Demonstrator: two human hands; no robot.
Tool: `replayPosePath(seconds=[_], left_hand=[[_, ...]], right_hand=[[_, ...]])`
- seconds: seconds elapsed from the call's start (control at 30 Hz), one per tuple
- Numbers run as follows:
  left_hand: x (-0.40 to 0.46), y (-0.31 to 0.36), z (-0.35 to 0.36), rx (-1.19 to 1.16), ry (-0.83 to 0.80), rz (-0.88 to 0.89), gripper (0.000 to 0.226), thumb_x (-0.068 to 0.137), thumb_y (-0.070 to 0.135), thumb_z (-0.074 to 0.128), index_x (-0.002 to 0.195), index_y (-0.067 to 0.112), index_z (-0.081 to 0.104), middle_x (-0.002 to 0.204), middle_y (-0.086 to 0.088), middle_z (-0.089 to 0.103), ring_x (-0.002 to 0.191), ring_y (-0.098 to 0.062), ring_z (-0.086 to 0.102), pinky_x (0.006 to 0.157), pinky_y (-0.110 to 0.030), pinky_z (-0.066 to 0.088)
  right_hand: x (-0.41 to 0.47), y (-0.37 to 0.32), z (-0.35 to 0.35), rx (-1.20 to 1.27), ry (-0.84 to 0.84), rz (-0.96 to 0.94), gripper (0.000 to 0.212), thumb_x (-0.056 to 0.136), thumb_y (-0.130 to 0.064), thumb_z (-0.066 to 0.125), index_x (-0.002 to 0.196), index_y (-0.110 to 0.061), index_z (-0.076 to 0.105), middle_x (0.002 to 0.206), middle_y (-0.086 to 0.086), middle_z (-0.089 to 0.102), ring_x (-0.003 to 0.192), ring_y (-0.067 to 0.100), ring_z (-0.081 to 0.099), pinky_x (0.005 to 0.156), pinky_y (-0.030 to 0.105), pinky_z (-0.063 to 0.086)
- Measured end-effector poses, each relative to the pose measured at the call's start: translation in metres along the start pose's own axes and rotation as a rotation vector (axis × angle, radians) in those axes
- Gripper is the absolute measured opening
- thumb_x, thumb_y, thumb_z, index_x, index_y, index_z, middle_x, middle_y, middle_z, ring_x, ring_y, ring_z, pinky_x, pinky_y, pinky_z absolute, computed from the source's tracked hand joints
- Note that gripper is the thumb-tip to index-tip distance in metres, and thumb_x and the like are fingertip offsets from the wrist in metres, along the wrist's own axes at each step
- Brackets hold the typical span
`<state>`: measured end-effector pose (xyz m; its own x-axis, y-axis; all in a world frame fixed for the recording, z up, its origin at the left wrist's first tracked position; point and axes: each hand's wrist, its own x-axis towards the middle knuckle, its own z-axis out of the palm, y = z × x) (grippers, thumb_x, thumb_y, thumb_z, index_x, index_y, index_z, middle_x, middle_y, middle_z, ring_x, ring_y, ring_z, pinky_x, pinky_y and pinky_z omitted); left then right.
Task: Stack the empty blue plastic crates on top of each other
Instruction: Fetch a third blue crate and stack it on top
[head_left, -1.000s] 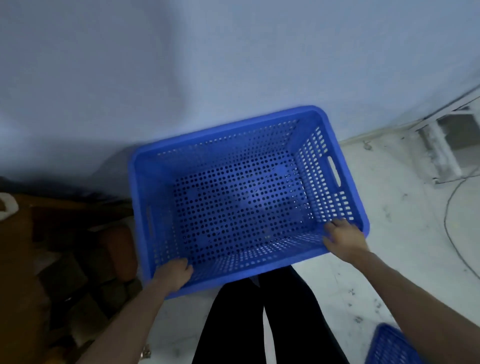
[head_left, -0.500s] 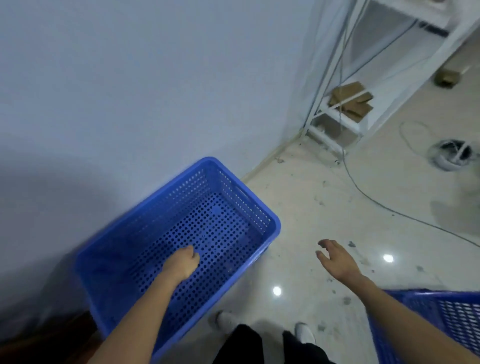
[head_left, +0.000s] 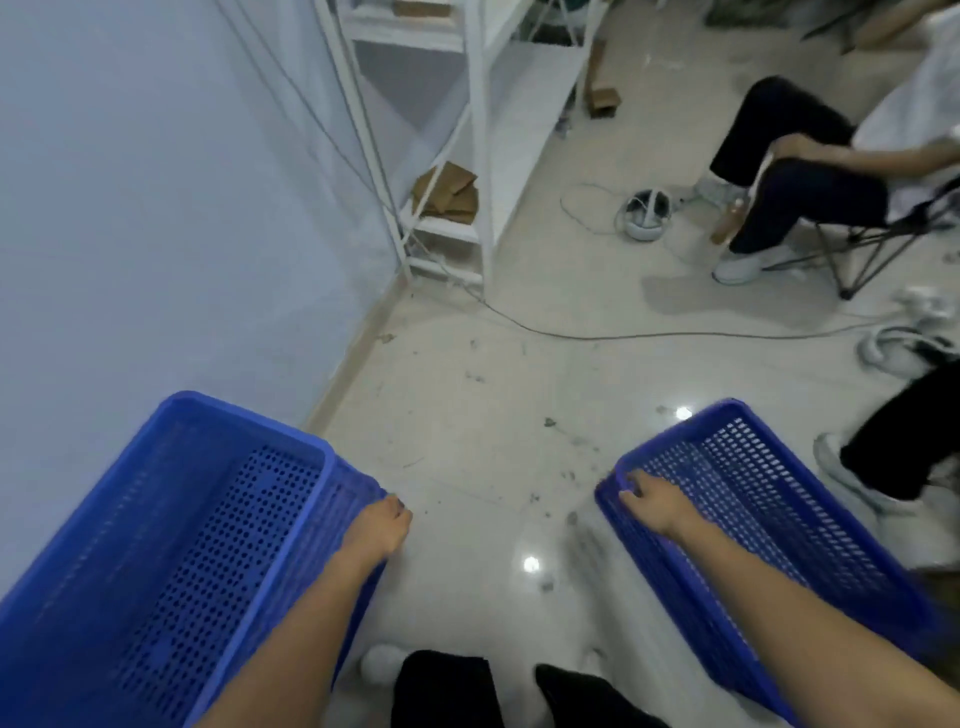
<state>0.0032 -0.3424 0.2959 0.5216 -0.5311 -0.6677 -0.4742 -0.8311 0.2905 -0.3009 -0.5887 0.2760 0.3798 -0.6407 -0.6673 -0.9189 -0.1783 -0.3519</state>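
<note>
A blue perforated crate stands at the lower left against the wall, and the rim of a second blue crate shows just outside its right side. My left hand hangs beside that right side with fingers loosely bent, holding nothing. Another blue perforated crate sits empty on the floor at the lower right. My right hand rests on its near left corner, fingers hooked over the rim.
A white metal shelf frame stands in the corner ahead. A cable crosses the tiled floor, with a headset beyond it. A seated person is at the upper right. Another person's shoe touches the right crate.
My view has swung right, away from the wall. My left hand has come out of the left crate to its side. My right hand has moved from open air onto the right crate's rim.
</note>
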Motion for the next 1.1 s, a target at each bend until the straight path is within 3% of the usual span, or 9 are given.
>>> replayPosePath(seconds=[0.1,0.27,0.4,0.53,0.73,0.83,1.03,1.1], left_hand=[[-0.002,0.083,0.046,0.117,-0.073,0.083,0.022,0.096,0.026,0.036,0.079,0.014,0.042,0.111,-0.019,0.063,0.093,-0.027,0.056,0.077,-0.033,0.040],[-0.002,0.213,0.106,0.296,-0.217,0.231,0.022,0.097,0.029,0.035,0.089,0.010,0.040,0.119,-0.020,0.062,0.095,-0.026,0.055,0.073,-0.029,0.035],[0.012,0.292,0.150,0.345,-0.263,0.301,0.020,0.095,0.028,0.039,0.086,0.010,0.042,0.120,-0.024,0.062,0.107,-0.033,0.059,0.075,-0.030,0.037],[0.027,0.352,0.198,0.337,-0.382,0.318,0.019,0.093,0.027,0.041,0.082,0.012,0.046,0.116,-0.020,0.065,0.106,-0.032,0.060,0.073,-0.030,0.037],[0.073,0.403,0.269,0.324,-0.560,0.252,0.015,0.089,0.021,0.043,0.082,0.010,0.049,0.111,-0.020,0.067,0.096,-0.030,0.061,0.086,-0.037,0.049],[0.106,0.412,0.304,0.299,-0.588,0.199,0.015,0.087,0.021,0.045,0.072,0.017,0.045,0.106,-0.019,0.068,0.096,-0.032,0.063,0.083,-0.036,0.049],[0.164,0.399,0.390,0.175,-0.624,-0.052,0.012,0.085,0.018,0.049,0.085,0.007,0.053,0.092,-0.018,0.064,0.087,-0.033,0.063,0.078,-0.039,0.051],[0.186,0.388,0.430,0.113,-0.598,-0.118,0.015,0.087,0.017,0.049,0.075,0.009,0.053,0.079,-0.014,0.061,0.072,-0.026,0.059,0.068,-0.033,0.047]], right_hand=[[-0.022,0.087,-0.020,0.090,0.031,0.100,0.051,0.089,-0.040,0.048,0.130,-0.010,0.050,0.132,0.016,0.059,0.117,0.032,0.056,0.103,0.036,0.042],[-0.059,0.200,-0.057,0.258,0.109,0.268,0.051,0.096,-0.033,0.047,0.138,-0.005,0.043,0.139,0.016,0.052,0.124,0.032,0.051,0.102,0.034,0.039],[-0.063,0.270,-0.072,0.319,0.150,0.355,0.040,0.096,-0.028,0.047,0.131,-0.009,0.047,0.123,0.012,0.060,0.106,0.028,0.059,0.083,0.035,0.047],[-0.053,0.320,-0.080,0.339,0.179,0.401,0.031,0.094,-0.023,0.048,0.123,-0.014,0.051,0.112,0.010,0.061,0.095,0.025,0.060,0.079,0.039,0.052],[0.000,0.384,-0.088,0.324,0.202,0.486,0.029,0.094,-0.023,0.048,0.122,-0.017,0.052,0.101,0.006,0.061,0.087,0.023,0.058,0.077,0.043,0.054],[0.041,0.412,-0.095,0.274,0.224,0.490,0.028,0.094,-0.026,0.048,0.120,-0.017,0.052,0.110,0.007,0.057,0.095,0.025,0.056,0.082,0.045,0.053],[0.138,0.473,-0.074,0.175,0.248,0.463,0.042,0.096,-0.027,0.045,0.136,-0.015,0.043,0.134,0.011,0.047,0.119,0.031,0.047,0.090,0.045,0.048],[0.176,0.498,-0.059,0.120,0.243,0.460,0.048,0.096,-0.027,0.046,0.141,-0.013,0.037,0.142,0.013,0.042,0.125,0.033,0.044,0.096,0.046,0.045]])
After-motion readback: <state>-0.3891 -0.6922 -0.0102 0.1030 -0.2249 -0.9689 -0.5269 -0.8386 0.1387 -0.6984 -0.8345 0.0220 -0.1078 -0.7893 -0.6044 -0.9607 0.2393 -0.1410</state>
